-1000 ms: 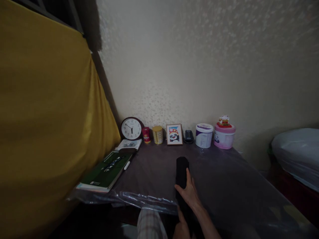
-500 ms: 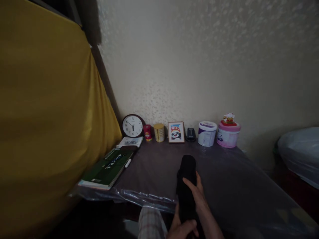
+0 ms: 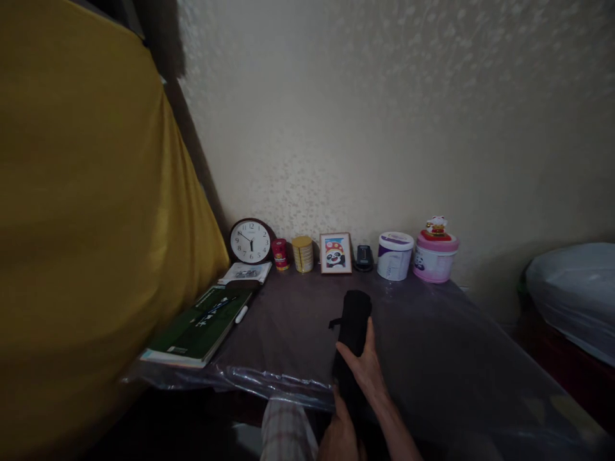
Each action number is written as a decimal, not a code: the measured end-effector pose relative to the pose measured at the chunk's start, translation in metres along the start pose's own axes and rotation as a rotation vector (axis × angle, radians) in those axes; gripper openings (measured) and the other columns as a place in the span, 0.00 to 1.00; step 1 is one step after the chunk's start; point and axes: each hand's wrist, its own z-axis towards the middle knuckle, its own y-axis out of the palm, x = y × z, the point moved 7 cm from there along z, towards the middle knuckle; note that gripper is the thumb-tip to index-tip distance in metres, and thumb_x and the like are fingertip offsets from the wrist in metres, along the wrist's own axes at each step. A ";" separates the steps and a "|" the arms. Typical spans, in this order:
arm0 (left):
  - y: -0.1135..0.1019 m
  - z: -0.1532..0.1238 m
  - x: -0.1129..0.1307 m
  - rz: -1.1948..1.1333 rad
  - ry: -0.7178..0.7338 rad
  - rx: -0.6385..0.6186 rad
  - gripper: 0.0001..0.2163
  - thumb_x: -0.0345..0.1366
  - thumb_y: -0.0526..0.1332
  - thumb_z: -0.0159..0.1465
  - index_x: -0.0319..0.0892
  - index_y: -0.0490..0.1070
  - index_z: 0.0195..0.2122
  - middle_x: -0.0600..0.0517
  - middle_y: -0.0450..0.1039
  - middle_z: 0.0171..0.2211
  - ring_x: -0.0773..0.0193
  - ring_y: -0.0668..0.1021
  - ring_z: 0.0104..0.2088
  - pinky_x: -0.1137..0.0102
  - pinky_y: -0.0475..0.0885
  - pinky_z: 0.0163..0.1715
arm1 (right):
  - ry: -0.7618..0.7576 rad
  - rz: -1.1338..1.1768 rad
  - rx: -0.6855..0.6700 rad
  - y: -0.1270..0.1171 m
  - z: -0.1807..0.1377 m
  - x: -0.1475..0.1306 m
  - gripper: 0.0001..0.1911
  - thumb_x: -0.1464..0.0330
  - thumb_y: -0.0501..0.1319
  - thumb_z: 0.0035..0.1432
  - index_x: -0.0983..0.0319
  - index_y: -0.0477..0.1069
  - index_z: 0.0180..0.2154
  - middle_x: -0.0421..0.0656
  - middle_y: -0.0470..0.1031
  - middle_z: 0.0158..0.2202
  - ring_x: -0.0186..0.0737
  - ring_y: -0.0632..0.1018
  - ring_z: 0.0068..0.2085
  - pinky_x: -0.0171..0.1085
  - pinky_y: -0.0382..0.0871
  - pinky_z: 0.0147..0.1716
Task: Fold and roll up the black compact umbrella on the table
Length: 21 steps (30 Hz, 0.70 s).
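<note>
A long black rolled bundle (image 3: 354, 323), perhaps a folded umbrella, lies lengthwise over the near edge of a dark table (image 3: 432, 346) covered in clear plastic. My right hand (image 3: 366, 370) rests on its middle with fingers wrapped round it. My left hand (image 3: 342, 435) grips the bundle's near end at the bottom of the view. A short black strap sticks out on the bundle's left side.
Along the wall stand a clock (image 3: 250, 241), a red tin (image 3: 279, 253), a gold tin (image 3: 302, 253), a panda picture (image 3: 335, 253), a white tub (image 3: 394, 256) and a pink tub (image 3: 435, 257). Green books (image 3: 202, 325) lie left by a yellow curtain (image 3: 86, 224). A wrapped bed (image 3: 571, 301) stands right.
The bundle has shifted slightly and its far end has tilted left, with a strap now showing. My left hand has slid lower on the near end; my right hand still holds the middle.
</note>
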 end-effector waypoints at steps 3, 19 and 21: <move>-0.013 -0.011 0.009 0.070 -0.053 -0.007 0.34 0.23 0.47 0.55 0.28 0.30 0.61 0.30 0.60 0.54 0.47 0.70 0.49 0.60 0.63 0.45 | 0.009 -0.010 0.053 -0.003 0.002 -0.001 0.53 0.60 0.65 0.38 0.61 0.39 0.61 0.48 0.50 0.61 0.48 0.56 0.60 0.45 0.52 0.56; 0.006 0.003 -0.001 -0.569 0.063 0.057 0.40 0.34 0.56 0.52 0.35 0.31 0.61 0.46 0.73 0.37 0.63 0.75 0.36 0.72 0.66 0.36 | 0.132 0.211 -0.077 -0.010 -0.007 -0.006 0.47 0.58 0.63 0.43 0.56 0.43 0.61 0.44 0.63 0.55 0.46 0.68 0.51 0.41 0.64 0.47; 0.001 0.004 -0.003 -0.367 0.083 0.149 0.41 0.30 0.55 0.52 0.32 0.29 0.61 0.41 0.68 0.47 0.59 0.71 0.47 0.70 0.63 0.45 | 0.064 0.126 -0.049 -0.007 -0.003 -0.005 0.49 0.59 0.63 0.42 0.58 0.41 0.61 0.46 0.57 0.58 0.46 0.63 0.56 0.42 0.58 0.53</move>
